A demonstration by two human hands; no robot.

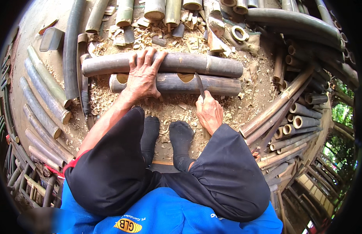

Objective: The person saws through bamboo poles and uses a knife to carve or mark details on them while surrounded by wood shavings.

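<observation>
Two dark bamboo poles lie side by side across the ground in front of my feet. The far bamboo pole is whole along its visible side. The near bamboo pole has a pale notch cut near its middle and another pale cut near its left end. My left hand lies spread over both poles, its fingers on the far one and its thumb by the near one. Closed round the handle of a knife, my right hand is just below the near pole. The blade points away from me, its tip beside the middle notch.
Wood shavings cover the ground around the poles. A long-handled tool lies at the left, near several bamboo lengths. Bamboo tubes are stacked at the right. A bamboo ring lies at the far side.
</observation>
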